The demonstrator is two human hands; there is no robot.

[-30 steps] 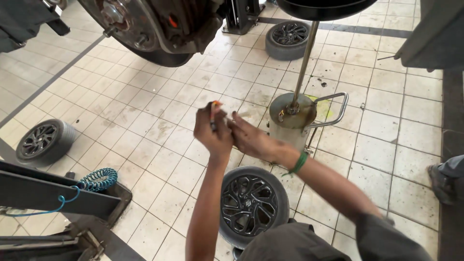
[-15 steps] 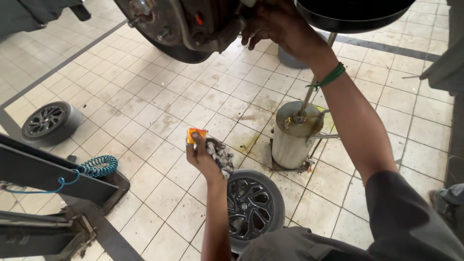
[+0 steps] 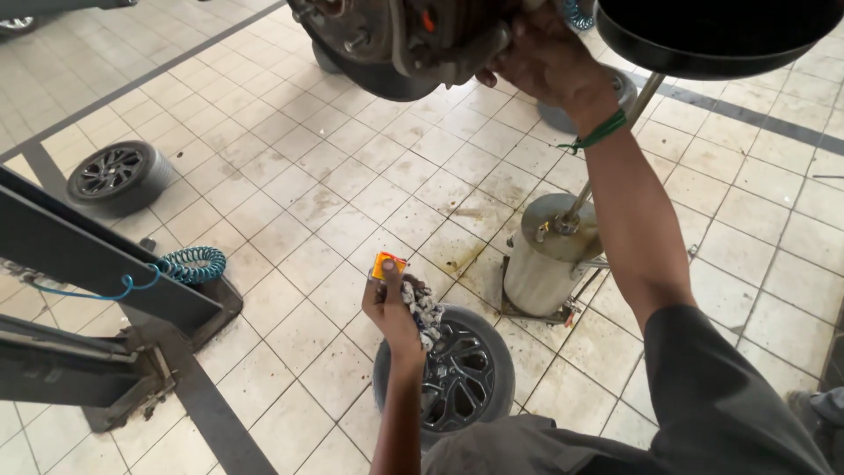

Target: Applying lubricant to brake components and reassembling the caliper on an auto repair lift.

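Orange and yellow small packet (image 3: 388, 265) sits at the top of the left hand (image 3: 393, 308), fingers closed around it together with a grey-white patterned rag (image 3: 424, 310) that hangs out of the fist at 3 o'clock. Hand is raised mid-frame, above the pale tiled floor (image 3: 290, 220).

Right hand (image 3: 547, 60) is up at 12 o'clock on the rusty metal wheel hub and brake assembly (image 3: 396, 40) of the lifted vehicle; fingers curl around a part at the hub's lower edge, can't tell exactly which part. Green band (image 3: 601, 135) sits on that wrist.

Black alloy wheel with tyre (image 3: 453, 374) lies flat on the floor just below the left hand, at 6 o'clock. Grey steel cylindrical oil drain tank (image 3: 545, 259) stands at 3 o'clock of the left hand, its pole rising to a black round drain pan (image 3: 712, 35) at upper right. Second black wheel with tyre (image 3: 119, 176) lies at 9 o'clock, well apart. Dark steel lift arm (image 3: 97, 264) crosses at 8 o'clock with a blue coiled air hose (image 3: 189, 264) draped on it.
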